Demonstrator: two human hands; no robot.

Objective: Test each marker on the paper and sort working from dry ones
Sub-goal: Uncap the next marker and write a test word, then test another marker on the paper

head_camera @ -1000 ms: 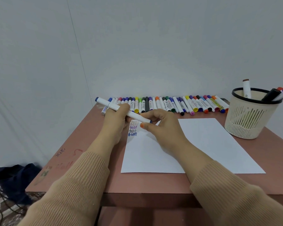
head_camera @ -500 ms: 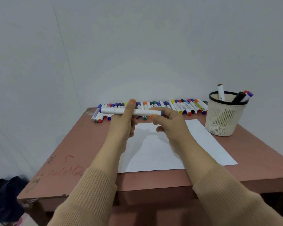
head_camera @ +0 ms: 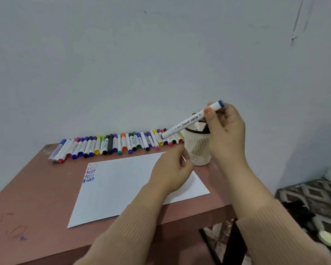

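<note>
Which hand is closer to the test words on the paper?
Left. The left hand hovers over the white paper, right of the handwritten test words. The right hand is farther right, up beside the cream mesh cup, holding a white blue-capped marker.

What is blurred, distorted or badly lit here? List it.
Head view: left hand fingertips blurred; marker in the right hand sharp, label readable; wide-angle lens tilts and stretches the table; light soft and even, shadows faint, no glare on the paper.
</note>
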